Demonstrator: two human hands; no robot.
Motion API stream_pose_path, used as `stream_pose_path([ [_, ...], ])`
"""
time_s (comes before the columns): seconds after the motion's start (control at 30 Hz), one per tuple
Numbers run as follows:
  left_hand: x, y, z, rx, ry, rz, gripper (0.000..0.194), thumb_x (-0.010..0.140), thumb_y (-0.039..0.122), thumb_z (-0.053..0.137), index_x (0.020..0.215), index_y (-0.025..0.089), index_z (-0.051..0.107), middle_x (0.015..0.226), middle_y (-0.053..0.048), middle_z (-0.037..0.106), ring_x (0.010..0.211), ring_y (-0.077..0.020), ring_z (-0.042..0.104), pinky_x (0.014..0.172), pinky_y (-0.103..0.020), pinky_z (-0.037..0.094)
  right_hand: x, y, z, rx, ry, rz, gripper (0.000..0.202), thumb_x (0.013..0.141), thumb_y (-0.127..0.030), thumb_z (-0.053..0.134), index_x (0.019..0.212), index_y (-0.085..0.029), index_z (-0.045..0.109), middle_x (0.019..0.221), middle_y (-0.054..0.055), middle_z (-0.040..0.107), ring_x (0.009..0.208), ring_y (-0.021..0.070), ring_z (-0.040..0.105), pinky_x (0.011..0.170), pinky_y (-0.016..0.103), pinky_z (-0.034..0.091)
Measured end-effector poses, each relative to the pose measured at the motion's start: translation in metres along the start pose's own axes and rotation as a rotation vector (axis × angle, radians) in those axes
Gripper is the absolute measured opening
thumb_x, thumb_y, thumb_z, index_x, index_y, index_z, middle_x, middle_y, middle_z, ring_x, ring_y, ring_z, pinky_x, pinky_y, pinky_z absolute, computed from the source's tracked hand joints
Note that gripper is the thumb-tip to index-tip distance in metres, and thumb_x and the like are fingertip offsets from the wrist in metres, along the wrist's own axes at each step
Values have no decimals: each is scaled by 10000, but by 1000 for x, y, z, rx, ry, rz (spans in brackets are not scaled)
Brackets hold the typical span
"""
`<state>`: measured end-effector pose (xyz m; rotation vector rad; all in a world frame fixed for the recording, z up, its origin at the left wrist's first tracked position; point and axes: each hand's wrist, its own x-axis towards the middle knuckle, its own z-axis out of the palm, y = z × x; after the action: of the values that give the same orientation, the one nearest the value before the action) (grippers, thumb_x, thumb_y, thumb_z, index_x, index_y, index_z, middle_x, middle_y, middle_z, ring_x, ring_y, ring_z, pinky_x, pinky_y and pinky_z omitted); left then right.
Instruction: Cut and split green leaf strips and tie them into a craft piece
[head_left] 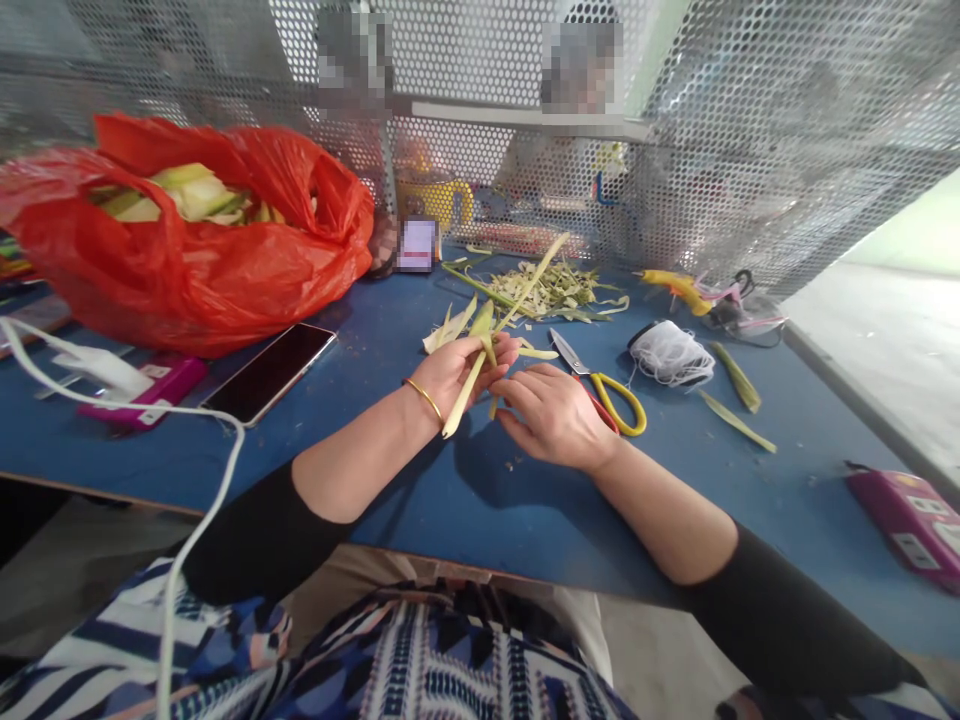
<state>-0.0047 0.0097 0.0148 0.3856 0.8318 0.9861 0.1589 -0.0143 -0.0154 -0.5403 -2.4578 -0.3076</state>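
My left hand [463, 368], with a gold bangle at the wrist, is closed around crossed pale green leaf strips [466, 393]. One long strip slants up and away from the fingers toward the back of the table. Close beside it, my right hand [553, 412] has its fingers pinched at the end of a strip, mostly hidden by the fingers. Scissors [619, 403] with yellow and red handles lie just behind my right hand. Past both hands is a heap of cut leaf scraps [551, 290].
A red plastic bag [300, 265] of leaf pieces stands at left, near a phone [274, 375] and a purple power bank [146, 395] with a white cable. White thread [671, 353] and loose leaf strips [739, 378] lie right. A perforated metal screen [480, 80] closes the back.
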Motion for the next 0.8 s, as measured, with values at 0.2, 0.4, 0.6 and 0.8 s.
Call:
stream_pose_path([
  [0.2,-2,-16,4,135,42,139,233,886,103,533,1013,130,727,759,-63,756,510,-104,636,472,-187,508,4,-10,-2,118,148,88,412,930,-326,575,1292,-149,488,852,50,685,780,211,654,759,368,497],
  [0.4,-3,-26,4,186,8,223,177,852,120,599,926,126,760,771,-90,761,628,-109,659,599,-181,521,5,-15,-2,-180,116,1,219,977,-132,459,1080,-171,647,796,48,671,752,188,626,752,348,444],
  [0.6,-2,-28,1,215,-22,221,125,809,106,604,751,145,708,646,-33,687,496,-82,569,505,-188,492,6,-13,-4,106,374,447,166,952,-199,541,851,-214,672,812,49,678,777,180,628,725,322,474],
  [0.8,-3,-25,2,257,-58,259,110,850,183,608,846,139,710,630,-43,702,418,-79,532,441,-192,462,9,-3,4,525,484,984,248,889,-298,567,677,-200,653,672,22,660,678,170,619,675,322,492],
])
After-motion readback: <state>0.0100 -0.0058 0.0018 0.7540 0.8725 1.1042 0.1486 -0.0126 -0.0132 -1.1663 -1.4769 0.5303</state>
